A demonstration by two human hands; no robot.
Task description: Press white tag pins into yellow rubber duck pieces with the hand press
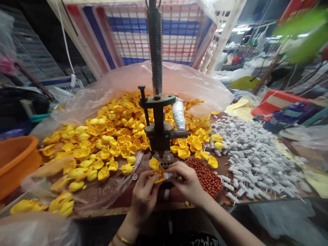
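Note:
My left hand (145, 191) is closed on a hollow yellow plastic shell (160, 175), held just in front of the press. A small white block (167, 176) is pinched in the fingers of my right hand (187, 181), against the shell's right side. Behind my fingers, another yellow shell half (154, 163) leans at the foot of the dark metal press (160, 136). My fingertips partly hide how the block and shell meet. Right of my right hand lies a heap of small reddish-brown beads (206, 177).
A large pile of yellow shell pieces (115, 130) spreads behind and left of the press. White blocks with thin pins (256, 157) are heaped at right. An orange tub (17, 160) stands at far left. Clear plastic sheeting (107, 191) covers part of the table.

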